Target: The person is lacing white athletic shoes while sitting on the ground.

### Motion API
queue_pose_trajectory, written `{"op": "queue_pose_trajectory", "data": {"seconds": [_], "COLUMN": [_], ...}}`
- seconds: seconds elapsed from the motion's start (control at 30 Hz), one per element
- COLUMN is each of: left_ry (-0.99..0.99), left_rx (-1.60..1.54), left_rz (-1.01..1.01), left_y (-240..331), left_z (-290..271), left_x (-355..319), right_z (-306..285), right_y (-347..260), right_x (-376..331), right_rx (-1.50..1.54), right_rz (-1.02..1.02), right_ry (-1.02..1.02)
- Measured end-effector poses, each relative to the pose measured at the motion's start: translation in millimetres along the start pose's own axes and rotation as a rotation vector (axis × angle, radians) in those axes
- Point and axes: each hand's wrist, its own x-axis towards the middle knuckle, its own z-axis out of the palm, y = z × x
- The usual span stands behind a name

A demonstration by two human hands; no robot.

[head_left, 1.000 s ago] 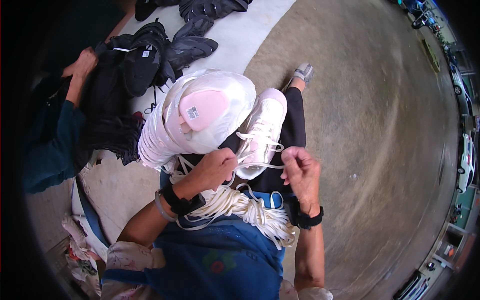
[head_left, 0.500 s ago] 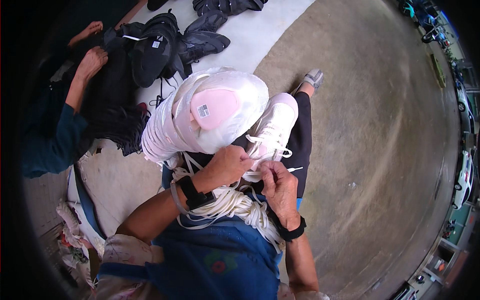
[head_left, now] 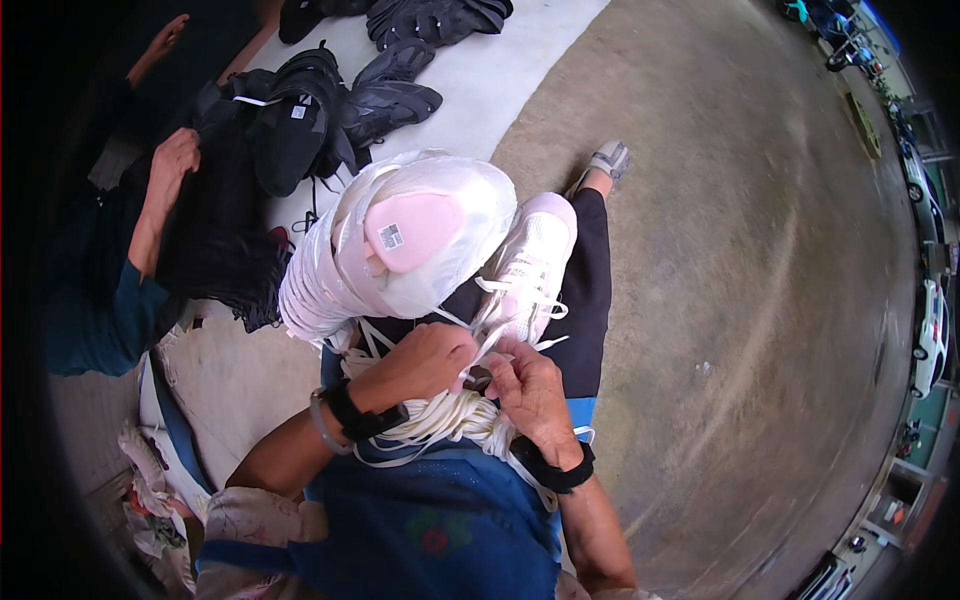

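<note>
A white and pink sneaker [head_left: 535, 262] rests on my right thigh, its toe pointing away and a white shoelace [head_left: 493, 340] partly threaded through its eyelets. Closed around the lace near the shoe's opening is my left hand [head_left: 435, 357]. My right hand [head_left: 530, 390] pinches the lace close beside it, thumb and fingers together; the fingertips are partly hidden. A loose lace end with a white tip sticks out to the right of the sneaker. Below both hands, a bundle of white laces [head_left: 450, 418] lies on my blue apron [head_left: 400, 510].
Left of the sneaker stands a nested stack of pale pink shoes [head_left: 335, 275]. Black shoes [head_left: 290, 140] lie on a white surface [head_left: 480, 90] farther off. A co-worker's hand [head_left: 172, 165] is at the far left, near black laces. Concrete floor [head_left: 720, 280] extends right, with parked vehicles beyond.
My hands have come down toward the lap, still at the lace, and the left has drawn lace out from the sneaker. The co-worker's hands have moved apart. The whole view has shifted slightly.
</note>
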Motion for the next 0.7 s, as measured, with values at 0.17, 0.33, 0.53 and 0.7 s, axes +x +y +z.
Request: {"op": "queue_pose_trajectory", "data": {"seconds": [0.17,0.33,0.53,0.7], "left_ry": [0.041,0.352,0.241,0.134], "left_rx": [0.071,0.195,-0.045,-0.082], "left_rz": [0.139,0.007,-0.17,-0.253], "left_y": [-2.4,-11.5,-9.2,5.9], "left_z": [9.0,21.4,14.7,18.3], "left_x": [-14.1,13.9,28.6,20.7], "right_z": [-1.8,10.9,2.4,1.1], "right_y": [0.9,4.4,0.9,9.3], "right_x": [-5.5,-6.3,-14.5,-9.2], "right_rx": [0.054,0.298,0.37,0.606], "right_rz": [0.089,0.12,0.188,0.292], "right_ry": [-0.034,-0.211,-0.092,-0.044]}}
